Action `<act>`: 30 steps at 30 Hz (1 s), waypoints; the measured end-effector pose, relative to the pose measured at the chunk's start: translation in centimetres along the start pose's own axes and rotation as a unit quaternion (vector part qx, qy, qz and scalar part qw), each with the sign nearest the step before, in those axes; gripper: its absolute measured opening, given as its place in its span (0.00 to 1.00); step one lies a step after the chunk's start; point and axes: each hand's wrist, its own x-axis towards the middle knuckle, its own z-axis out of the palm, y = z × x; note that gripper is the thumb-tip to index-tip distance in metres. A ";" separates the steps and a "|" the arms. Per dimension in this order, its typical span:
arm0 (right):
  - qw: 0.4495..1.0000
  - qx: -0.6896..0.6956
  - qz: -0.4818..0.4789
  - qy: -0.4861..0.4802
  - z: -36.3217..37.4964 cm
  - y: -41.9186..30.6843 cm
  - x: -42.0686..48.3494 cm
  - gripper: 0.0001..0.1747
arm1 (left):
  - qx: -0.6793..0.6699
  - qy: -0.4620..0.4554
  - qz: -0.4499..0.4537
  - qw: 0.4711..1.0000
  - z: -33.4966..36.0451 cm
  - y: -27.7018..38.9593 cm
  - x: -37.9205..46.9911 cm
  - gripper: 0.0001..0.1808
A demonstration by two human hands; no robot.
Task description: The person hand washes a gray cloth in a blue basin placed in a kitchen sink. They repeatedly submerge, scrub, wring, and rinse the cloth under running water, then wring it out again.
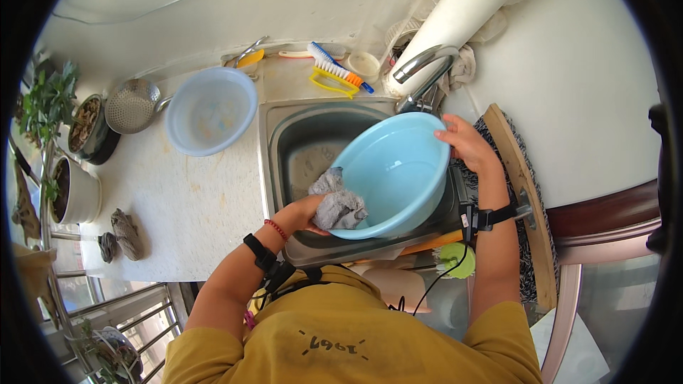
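A light blue plastic basin (400, 170) is tilted over the stainless steel sink (299, 157), its inside facing up and to the left. My right hand (464, 144) grips its upper right rim, thumb on the outer edge. At the lower left rim my left hand (312, 213) holds a grey cloth (341, 208), which is bunched up and drapes over the edge. Most of the left fingers are hidden beneath the cloth and basin. Behind the basin stands a chrome faucet (427, 72), its spout pointing left.
A pale blue basin (212, 112) and a metal skimmer (133, 106) rest on the white counter (176, 197) at left. Potted plants (80, 186) line its far left edge. Scrub brushes (339, 72) lie behind the sink. A wooden board (525, 208) stands to the right, near a white pipe (459, 10).
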 end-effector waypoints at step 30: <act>0.845 -0.445 -0.218 0.201 0.1 9.9 17.3 0.19 | -0.003 0.268 0.316 0.910 1.7 9.0 -3.7 0.18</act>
